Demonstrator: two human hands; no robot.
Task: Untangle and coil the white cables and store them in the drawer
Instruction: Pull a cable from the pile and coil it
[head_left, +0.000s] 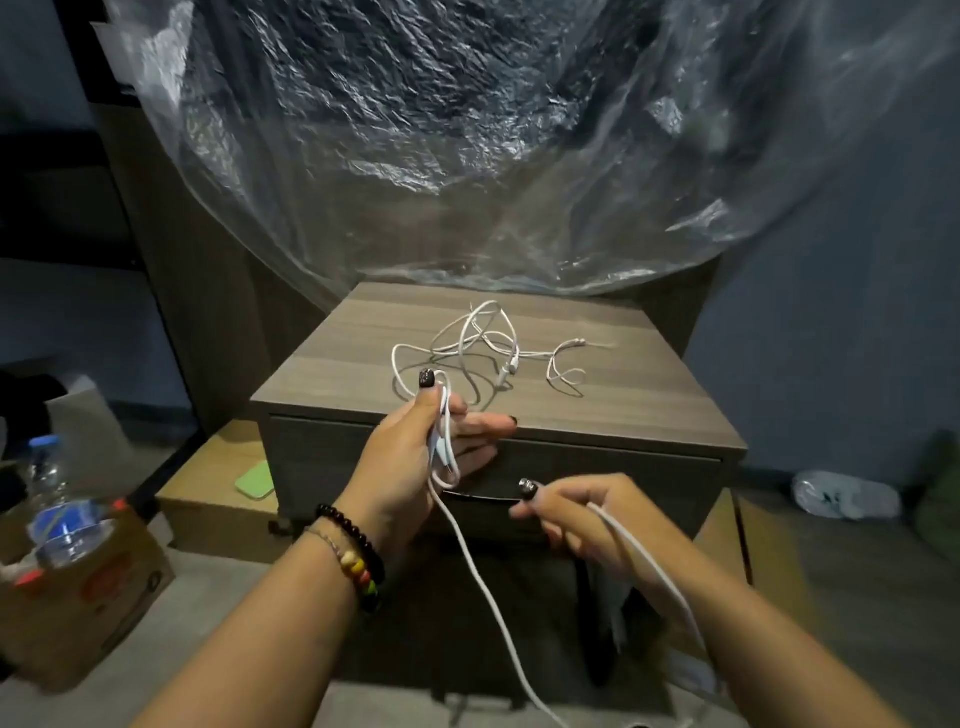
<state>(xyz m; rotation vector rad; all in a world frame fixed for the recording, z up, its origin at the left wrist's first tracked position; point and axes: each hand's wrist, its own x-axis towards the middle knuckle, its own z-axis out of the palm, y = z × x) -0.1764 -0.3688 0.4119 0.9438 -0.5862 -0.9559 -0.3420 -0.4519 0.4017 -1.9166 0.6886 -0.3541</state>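
Centrally, the left hand (421, 447) pinches gathered loops of one thin white rubber cable (483, 577) under its thumb, fingers extended as a winding form. The right hand (571, 519), lower right, curls around the trailing length to feed it. A tangled white cable heap (488, 345) waits atop the grey-brown wooden nightstand (649, 395), whose drawer (597, 467) appears closed.

Two bare forearms, no sleeves in view. Left hand (415, 457) has dark, near-black polish on thumbnail and one fingertip nail. Left wrist wears a round dark-bead bracelet (353, 535) plus a thin cord bracelet with cream, red, yellow and green beads (358, 569). Right hand (582, 525) shows a dark polished thumbnail with a pale glint; wrist bare.
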